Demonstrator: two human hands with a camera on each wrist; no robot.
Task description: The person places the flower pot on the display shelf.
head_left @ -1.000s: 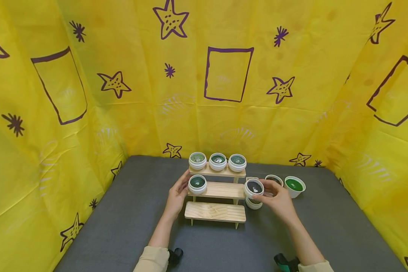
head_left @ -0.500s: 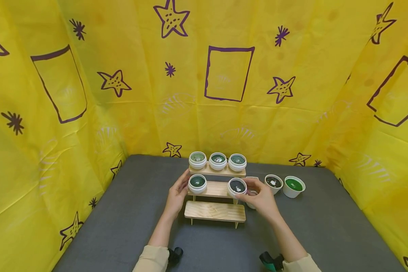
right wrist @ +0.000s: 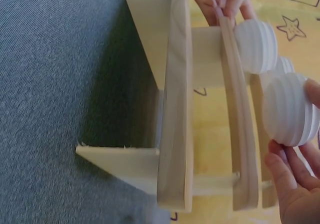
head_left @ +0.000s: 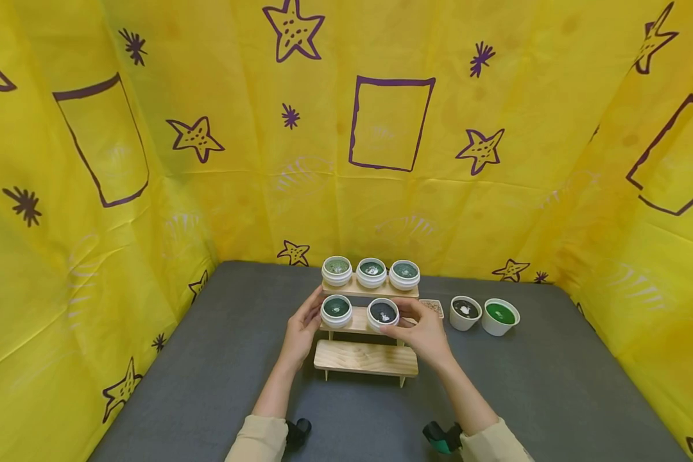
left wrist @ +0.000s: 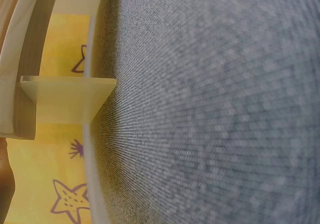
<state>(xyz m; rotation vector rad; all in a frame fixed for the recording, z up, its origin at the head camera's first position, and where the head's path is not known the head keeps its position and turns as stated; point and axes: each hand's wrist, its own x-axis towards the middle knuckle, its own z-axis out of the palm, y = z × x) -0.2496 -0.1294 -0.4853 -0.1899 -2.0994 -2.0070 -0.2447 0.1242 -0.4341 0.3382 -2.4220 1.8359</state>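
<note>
A three-step wooden stand (head_left: pixel 366 359) sits on the grey table. My left hand (head_left: pixel 301 330) grips the left end of its middle step, as the right wrist view also shows. My right hand (head_left: pixel 426 333) holds a ribbed white cup with dark contents (head_left: pixel 383 313) between thumb and fingers, close over the middle step. To the left on that step stands a white cup with dark green contents (head_left: pixel 336 309). Three similar cups (head_left: pixel 371 273) with greenish contents line the top step; the bottom step bears none. The left wrist view catches the stand's edge (left wrist: pixel 20 108) and one leg.
Right of the stand are a white cup with dark contents (head_left: pixel 465 312) and one with bright green contents (head_left: pixel 500 316). A small pale dish (head_left: pixel 434 307) is partly hidden behind my right hand. Yellow patterned cloth (head_left: pixel 404 212) encloses the table's back and sides.
My right hand has carried the dark-filled cup leftward from beside the stand to over the middle step, near the dark green one. My left hand has kept its place on the stand.
</note>
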